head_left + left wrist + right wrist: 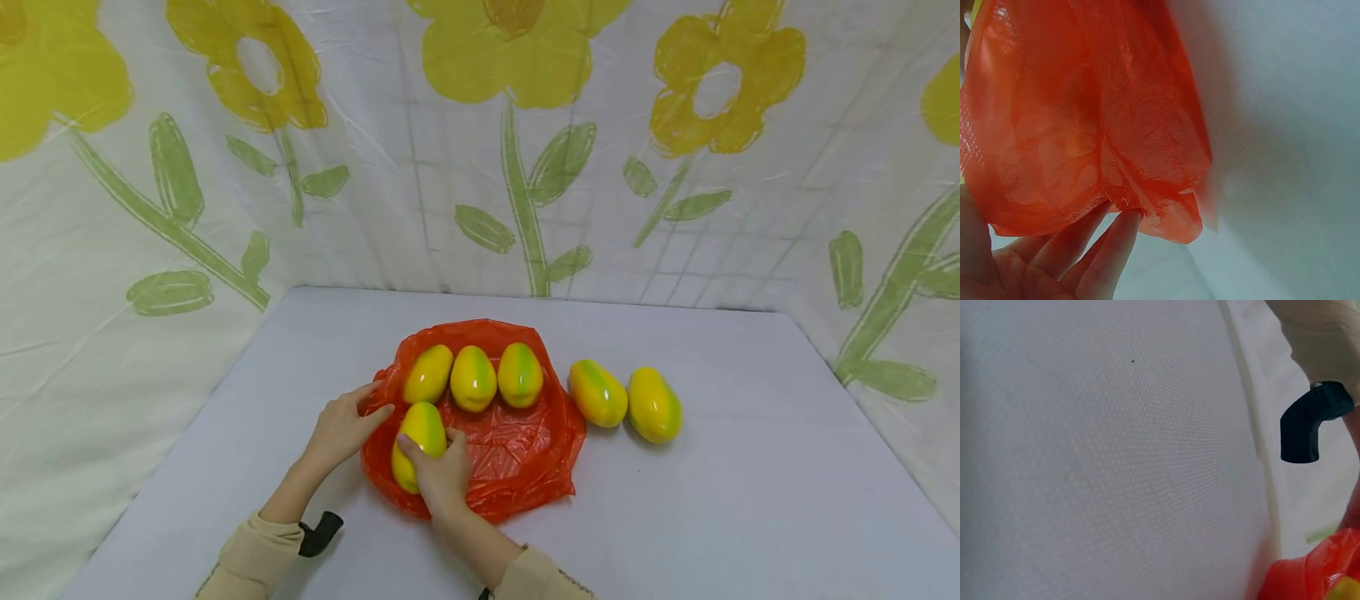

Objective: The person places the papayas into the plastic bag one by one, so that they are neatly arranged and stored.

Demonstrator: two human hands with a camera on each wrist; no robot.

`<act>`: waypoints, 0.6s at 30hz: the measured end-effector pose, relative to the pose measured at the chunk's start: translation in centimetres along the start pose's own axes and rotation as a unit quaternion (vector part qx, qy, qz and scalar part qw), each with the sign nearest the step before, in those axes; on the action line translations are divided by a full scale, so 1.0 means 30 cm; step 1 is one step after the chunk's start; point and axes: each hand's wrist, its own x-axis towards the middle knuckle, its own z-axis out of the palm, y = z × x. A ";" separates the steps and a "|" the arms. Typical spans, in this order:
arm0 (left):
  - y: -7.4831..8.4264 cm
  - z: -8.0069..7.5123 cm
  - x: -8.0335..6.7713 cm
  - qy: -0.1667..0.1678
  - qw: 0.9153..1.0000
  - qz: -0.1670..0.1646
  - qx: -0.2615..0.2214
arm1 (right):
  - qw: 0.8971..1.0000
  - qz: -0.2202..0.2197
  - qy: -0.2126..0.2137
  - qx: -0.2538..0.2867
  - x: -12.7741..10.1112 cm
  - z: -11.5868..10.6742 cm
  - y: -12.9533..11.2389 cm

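Red plastic bag [510, 450] laid mouth-up on the table [720, 517]; three fruits [473, 379] set in a row along its far side; a held fruit [422, 425] is seen within the rim at near left, whether resting or lifted cannot be told; it is gripped by the right hand [444, 475], thumb over it and fingers curled round its right side, probably for control of a smooth skin; the bag's left edge is touched by the left hand [341, 429], fingers fairly straight, thumb apart, nothing clasped, presumably to steady the mouth; two loose fruits [597, 393] lie right of the bag.
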 end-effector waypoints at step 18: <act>0.000 0.003 -0.001 -0.004 1.000 -0.001 0.005 | 0.999 -0.035 0.014 -0.034 0.011 0.021 0.014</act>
